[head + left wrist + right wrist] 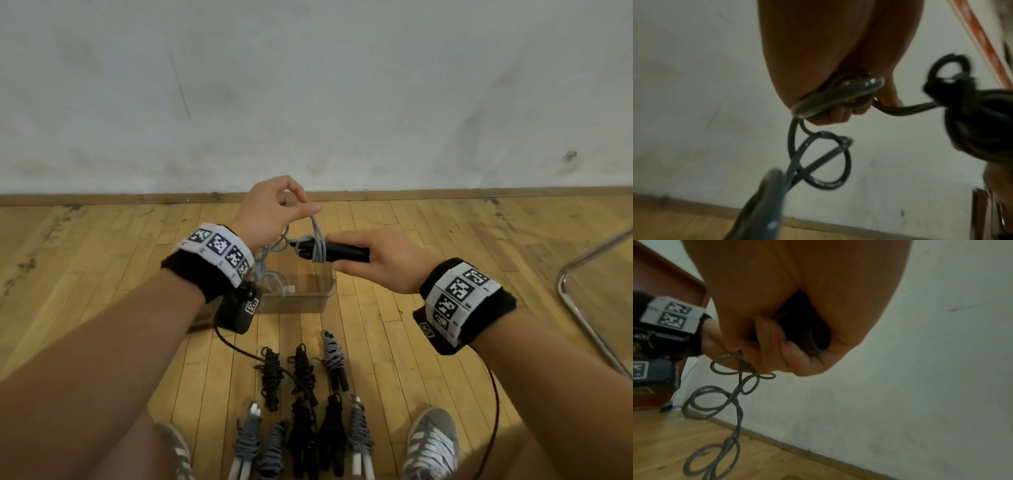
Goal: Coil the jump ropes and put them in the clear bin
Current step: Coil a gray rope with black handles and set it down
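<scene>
The clear bin (pixel 298 301), partly hidden behind the left hand (pixel 270 209) pinching grey rope (pixel 317 240), holds rope slack; the right hand (pixel 373 260) grips black handles (pixel 342 253).

Wooden plank floor (pixel 102 260) with clear bin (pixel 308 294), coiled jump ropes (pixel 303 373), chair leg (pixel 582 318).

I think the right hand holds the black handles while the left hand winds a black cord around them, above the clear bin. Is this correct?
One detail is wrong: the cord is grey, not black, as the head view shows. The rest stands: the right hand holds the black handles, the left hand winds the cord around them, above the clear bin.
</scene>
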{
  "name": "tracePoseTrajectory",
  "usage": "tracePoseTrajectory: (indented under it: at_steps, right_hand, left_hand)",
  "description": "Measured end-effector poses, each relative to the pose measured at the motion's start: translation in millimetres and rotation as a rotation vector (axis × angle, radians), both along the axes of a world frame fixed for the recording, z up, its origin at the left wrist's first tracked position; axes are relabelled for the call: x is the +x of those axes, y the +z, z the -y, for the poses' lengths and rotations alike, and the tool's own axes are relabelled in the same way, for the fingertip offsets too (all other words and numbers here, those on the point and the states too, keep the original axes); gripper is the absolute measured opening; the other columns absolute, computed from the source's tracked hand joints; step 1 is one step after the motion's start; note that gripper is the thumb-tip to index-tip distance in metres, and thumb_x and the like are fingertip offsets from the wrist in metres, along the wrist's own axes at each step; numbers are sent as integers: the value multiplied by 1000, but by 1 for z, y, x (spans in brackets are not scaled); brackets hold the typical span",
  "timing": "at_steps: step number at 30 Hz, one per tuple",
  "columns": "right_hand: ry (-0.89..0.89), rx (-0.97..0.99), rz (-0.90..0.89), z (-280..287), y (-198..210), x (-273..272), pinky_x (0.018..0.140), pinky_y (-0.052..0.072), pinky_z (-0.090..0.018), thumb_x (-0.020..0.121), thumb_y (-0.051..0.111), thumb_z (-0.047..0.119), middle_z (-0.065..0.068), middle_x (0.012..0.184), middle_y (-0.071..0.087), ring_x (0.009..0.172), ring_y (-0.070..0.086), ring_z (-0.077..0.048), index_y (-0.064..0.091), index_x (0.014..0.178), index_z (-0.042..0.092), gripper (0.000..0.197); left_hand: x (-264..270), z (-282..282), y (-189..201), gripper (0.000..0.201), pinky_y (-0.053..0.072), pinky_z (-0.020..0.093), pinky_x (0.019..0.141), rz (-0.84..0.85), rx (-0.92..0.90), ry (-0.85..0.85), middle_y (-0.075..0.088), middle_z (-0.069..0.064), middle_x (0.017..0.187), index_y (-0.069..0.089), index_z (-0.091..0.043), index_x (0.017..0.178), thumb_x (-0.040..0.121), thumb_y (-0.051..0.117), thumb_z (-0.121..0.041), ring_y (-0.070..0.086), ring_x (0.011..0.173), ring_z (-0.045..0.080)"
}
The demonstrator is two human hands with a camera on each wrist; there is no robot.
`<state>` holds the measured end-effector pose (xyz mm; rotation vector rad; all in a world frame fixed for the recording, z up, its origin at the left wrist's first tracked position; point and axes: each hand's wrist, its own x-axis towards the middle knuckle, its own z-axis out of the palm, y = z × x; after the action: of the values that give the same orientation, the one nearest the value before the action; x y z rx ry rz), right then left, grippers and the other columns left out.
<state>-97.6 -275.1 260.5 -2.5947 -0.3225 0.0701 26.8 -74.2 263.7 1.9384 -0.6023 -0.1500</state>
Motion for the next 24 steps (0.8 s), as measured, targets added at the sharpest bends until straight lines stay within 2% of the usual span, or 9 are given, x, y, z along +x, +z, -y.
tracePoseTrajectory:
  at_steps: [2,5,7,9,12,14,18,20,24]
  right_hand:
    - [26,199,-41,-1,2,-3,63,44,-17,101,62,35,19,79,65,63,57,-1,57,143,32,43]
    - [7,587,-105,0,11,-6,49,42,-21,97,64,27,8,66,56,53,49,-9,60,139,21,43]
    - [-31,776,-101,0,17,-6,43,38,-20,96,62,23,0,64,49,49,44,-11,59,137,16,42]
    - [-82,874,-88,2,19,-5,41,36,-19,97,60,20,0,62,47,47,42,-10,60,135,13,39]
    - [-123,894,-82,5,17,-2,41,33,-24,97,61,28,-2,61,49,47,38,-17,64,126,15,32]
    - [-145,889,-90,6,15,-2,42,31,-27,100,60,28,-3,62,50,48,36,-19,66,122,17,25]
    - [-170,874,-81,4,17,-4,43,31,-27,103,57,26,-5,63,51,45,37,-18,69,117,14,22]
    - [-135,847,-104,2,17,-6,42,33,-25,103,57,24,-6,63,51,44,37,-19,68,118,9,23]
    - [-19,779,-162,-13,18,-8,41,36,-24,103,57,21,-9,64,52,43,39,-20,68,115,10,19]
  left_hand:
    - [4,-3,1,36,33,21,47,-132,-65,-53,50,-7,56,64,-12,91,80,82,-41,37,46,11]
    - [2,1,-3,20,30,20,47,-307,-206,-145,61,2,73,64,-10,91,90,72,-29,42,49,8]
    - [-3,6,-7,32,29,20,45,-343,-246,-214,59,-4,65,67,-6,103,92,65,-36,39,49,8]
    - [-12,11,-8,33,29,22,47,-302,-213,-270,58,-5,66,75,-20,103,89,62,-47,37,49,10]
    - [-22,16,-7,17,29,24,47,-256,-196,-249,72,-3,83,72,-39,112,96,65,-37,34,48,12]
    - [-23,17,-7,21,30,23,46,-243,-210,-192,75,-2,87,66,-34,119,98,66,-28,33,46,12]
    - [-22,18,-8,13,29,23,46,-286,-293,-149,64,-3,71,71,-22,103,93,70,-30,35,47,11]
    - [-23,19,-10,6,32,21,48,-302,-313,-141,62,-3,67,72,-18,99,98,67,-20,39,48,9]
    - [-23,24,-15,28,35,23,52,-358,-336,-71,69,11,76,77,-13,94,98,55,4,48,57,11]
